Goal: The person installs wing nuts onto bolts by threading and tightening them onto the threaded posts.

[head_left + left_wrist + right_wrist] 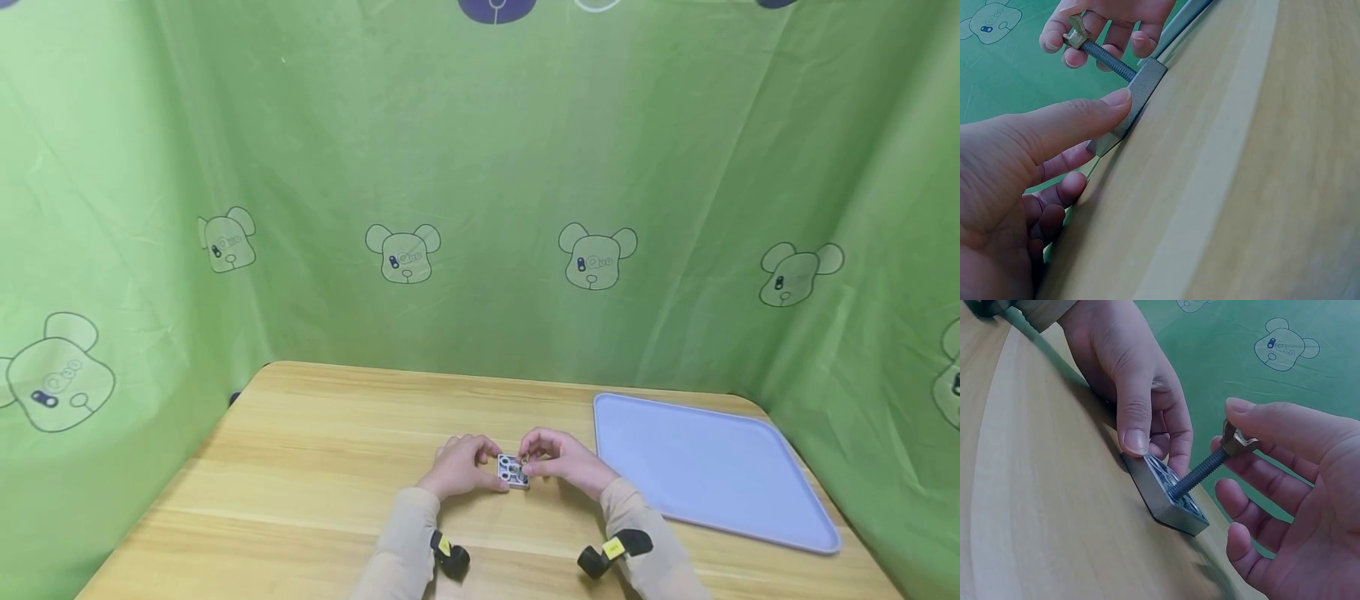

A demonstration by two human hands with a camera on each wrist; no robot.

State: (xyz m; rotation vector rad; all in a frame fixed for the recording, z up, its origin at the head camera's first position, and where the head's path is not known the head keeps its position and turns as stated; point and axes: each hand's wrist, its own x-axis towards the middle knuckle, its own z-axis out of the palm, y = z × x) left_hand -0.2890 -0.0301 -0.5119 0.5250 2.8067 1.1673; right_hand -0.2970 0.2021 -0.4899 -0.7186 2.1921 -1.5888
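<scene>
A small square metal block [1163, 499] with round recesses in its upper face lies on the wooden table. From that face rises a grey threaded bolt [1200, 474], topped by a brass-coloured wing nut [1239, 445]. My left hand [459, 468] holds the block at its left side, the thumb on the near edge and fingers on the far side. Over the block, my right hand [567, 461] pinches the wing nut between thumb and index finger, while its other fingers curl loosely beside the bolt. How deep the bolt sits in the block is hidden.
A pale blue-violet tray [712, 467] rests on the table's right side, close to my right forearm. Green curtains [487, 317] with bear-head prints stand behind the table [322, 467] and at both sides. A black strap device [617, 552] sits on each wrist.
</scene>
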